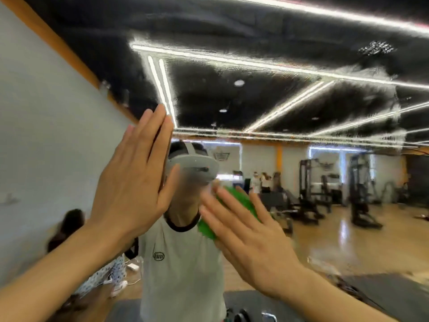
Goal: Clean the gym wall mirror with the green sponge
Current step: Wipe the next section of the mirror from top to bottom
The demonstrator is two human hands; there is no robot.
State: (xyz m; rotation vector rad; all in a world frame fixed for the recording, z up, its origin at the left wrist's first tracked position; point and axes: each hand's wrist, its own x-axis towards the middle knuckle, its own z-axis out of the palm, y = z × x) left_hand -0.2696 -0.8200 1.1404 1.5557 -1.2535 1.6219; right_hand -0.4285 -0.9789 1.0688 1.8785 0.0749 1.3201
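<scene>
- We stand close to the gym wall mirror, which fills most of the view and reflects the black ceiling with its light strips, the weight machines and the wooden floor.
- Our left hand lies flat against the glass with fingers straight and together, holding nothing; we judge it braces us while the other hand works.
- Our right hand presses the green sponge onto the mirror with straight, spread fingers, so the palm pushes it flat rather than gripping it.
- The sponge sits under the right palm and fingers, between hand and glass, showing green past the fingers on the upper and left side.
- The right hand and sponge are blurred, which suggests a wiping stroke in progress.
- The sponge lies just right of the left hand, at about chest height of our reflection.
- Hazy streaks spread over the upper glass, so we judge much of the mirror is not yet wiped clear.
</scene>
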